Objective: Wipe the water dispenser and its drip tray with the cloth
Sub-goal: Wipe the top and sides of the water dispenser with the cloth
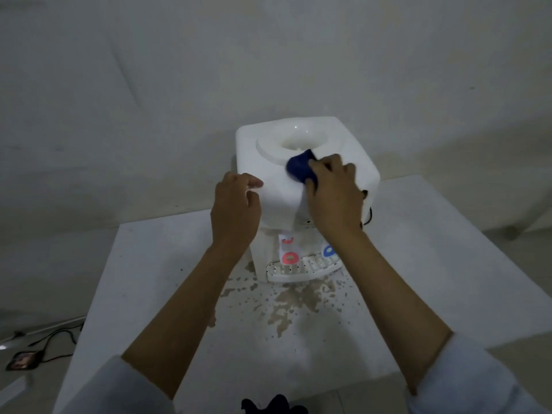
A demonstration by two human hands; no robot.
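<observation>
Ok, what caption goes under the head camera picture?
Right hand wipes the water dispenser top with a blue cloth; left hand steadies its side.

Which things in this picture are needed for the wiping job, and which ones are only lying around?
Belong to the job:
- water dispenser
- drip tray
- blue cloth, held by the right hand
- left hand, at the dispenser's front corner

Just lying about:
- black cable on the floor
- small dark device on the floor
- brown stains on the table
</observation>
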